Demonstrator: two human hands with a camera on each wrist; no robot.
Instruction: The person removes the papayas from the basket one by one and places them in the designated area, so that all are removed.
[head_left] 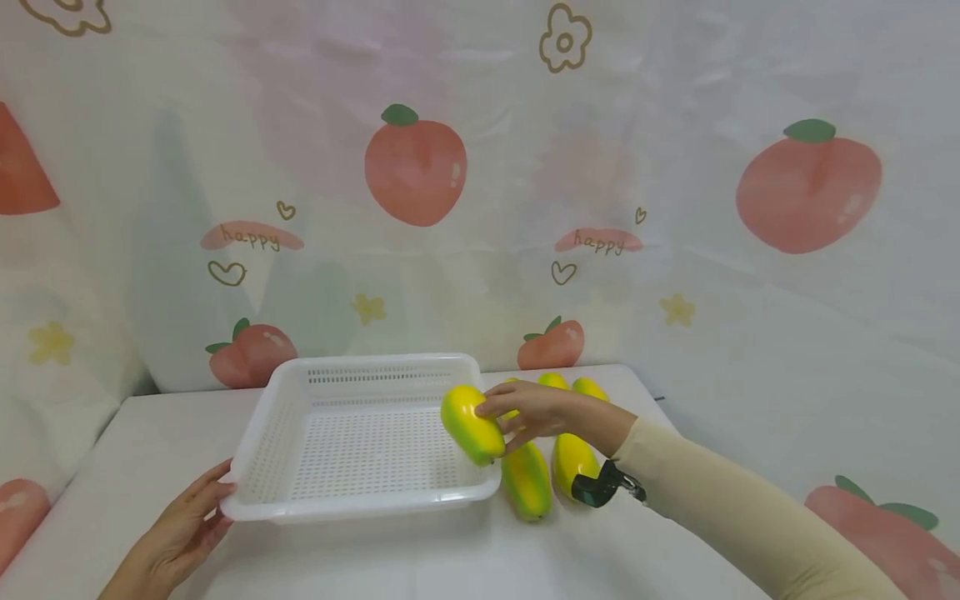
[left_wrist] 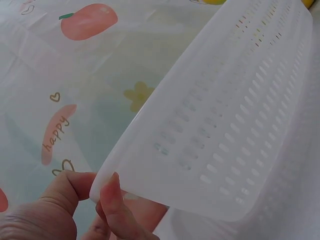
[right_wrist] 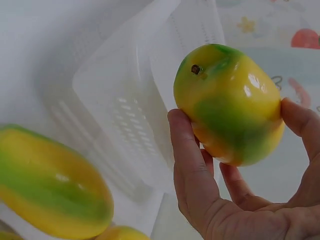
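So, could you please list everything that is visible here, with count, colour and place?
mango in hand: one, yellow and green, held over the right edge of the basket
mangoes on table: at least four, yellow and green, lying right of the basket; some are partly hidden by the hand
basket: one, white, perforated, middle of the table, with nothing lying inside it
table: one, white
backdrop cloth: one, pale with peach and flower prints, behind the table
left hand: pinches the basket's near left corner
right hand: grips the mango; beige sleeve, dark device at the wrist
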